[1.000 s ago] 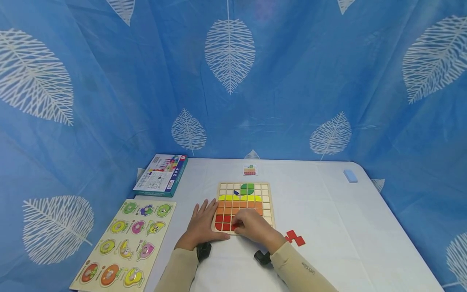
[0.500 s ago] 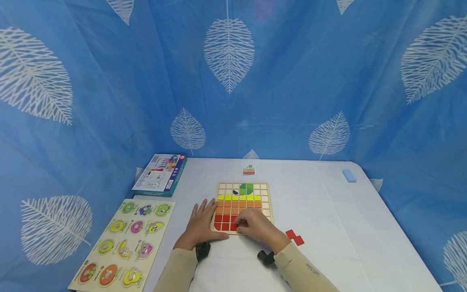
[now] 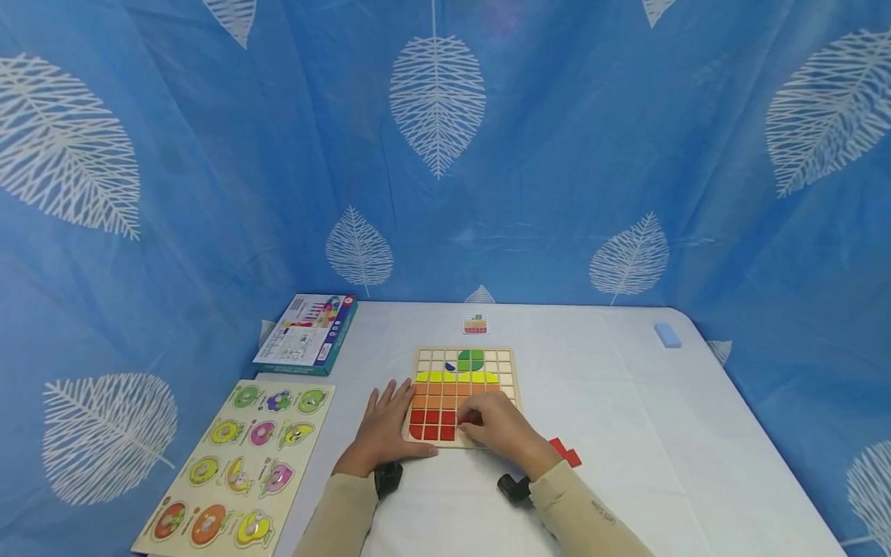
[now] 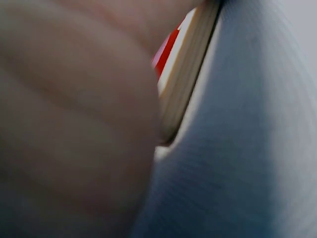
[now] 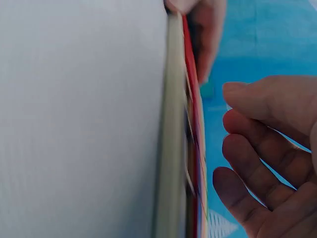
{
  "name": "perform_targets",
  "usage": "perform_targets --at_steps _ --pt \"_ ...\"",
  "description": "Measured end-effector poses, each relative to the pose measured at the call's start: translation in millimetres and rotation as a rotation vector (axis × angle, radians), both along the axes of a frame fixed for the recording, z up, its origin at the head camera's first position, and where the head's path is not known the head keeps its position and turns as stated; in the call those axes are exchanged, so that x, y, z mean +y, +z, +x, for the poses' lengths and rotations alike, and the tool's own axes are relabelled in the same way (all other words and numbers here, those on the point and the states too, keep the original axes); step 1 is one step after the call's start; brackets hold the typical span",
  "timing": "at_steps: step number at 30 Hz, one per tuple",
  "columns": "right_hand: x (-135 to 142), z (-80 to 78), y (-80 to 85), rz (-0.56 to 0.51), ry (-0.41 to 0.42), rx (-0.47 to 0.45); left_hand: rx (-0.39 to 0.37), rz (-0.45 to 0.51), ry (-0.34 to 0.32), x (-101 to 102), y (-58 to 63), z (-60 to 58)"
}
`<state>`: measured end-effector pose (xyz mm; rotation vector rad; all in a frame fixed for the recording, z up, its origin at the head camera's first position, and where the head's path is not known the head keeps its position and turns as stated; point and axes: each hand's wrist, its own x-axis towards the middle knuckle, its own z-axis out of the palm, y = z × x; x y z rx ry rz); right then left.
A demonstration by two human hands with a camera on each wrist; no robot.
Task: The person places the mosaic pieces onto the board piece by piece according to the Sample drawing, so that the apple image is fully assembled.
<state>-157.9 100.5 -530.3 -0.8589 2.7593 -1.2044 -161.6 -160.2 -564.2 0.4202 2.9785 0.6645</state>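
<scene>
A square wooden grid board [image 3: 506, 357] lies on the table, with green, blue, yellow, orange and red tiles in its cells. My left hand [image 3: 384, 430] rests at its left edge, fingers spread and thumb along the front left corner. The left wrist view shows that hand beside the board's wooden edge [image 4: 185, 74]. Over the lower right cells, next to the red tiles [image 3: 432, 425], is my right hand [image 3: 496, 425]; its fingers are bent. In the right wrist view its fingers [image 5: 247, 186] are loosely bent, with no tile visible between them. The hand hides the cells beneath it.
Loose red tiles [image 3: 564, 452] lie right of the board, partly behind the right wrist. A small picture card [image 3: 476, 324] is beyond it. A fruit puzzle board [image 3: 233, 468] and a box [image 3: 306, 334] lie left; a blue block [image 3: 667, 335] lies far right.
My right hand has moved a little to the right over the board, uncovering a red tile in the third cell of the bottom red row. The left hand has stayed in place.
</scene>
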Motion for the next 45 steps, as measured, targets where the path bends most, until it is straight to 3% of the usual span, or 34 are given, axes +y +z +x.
perform_targets --at_steps 10,14,18,22,25,28,40,45 --pt "73.0 -7.5 2.2 0.015 -0.189 -0.033 0.015 0.035 0.003 1.3 2.3 2.5" --pt "105.9 -5.1 0.0 0.062 -0.240 -0.101 0.013 0.040 0.004 1.0 3.5 2.9" --pt "132.6 3.0 -0.5 0.096 -0.215 -0.145 0.001 0.045 0.007 0.6 3.6 2.1" --pt "150.8 10.3 -0.4 0.070 -0.066 -0.147 0.010 0.040 0.012 -0.1 3.7 1.4" --pt "156.7 14.9 -1.3 0.030 0.067 -0.141 0.013 0.033 0.012 -0.5 4.2 1.4" --pt "157.1 18.7 -1.6 0.016 0.131 -0.137 0.005 0.043 0.008 -0.3 4.9 1.7" --pt "146.7 21.9 0.2 0.089 0.010 -0.165 -0.001 0.028 0.006 0.5 2.7 2.1" --pt "136.2 18.2 0.7 0.060 -0.016 -0.130 0.010 0.040 0.004 1.1 5.1 2.9"
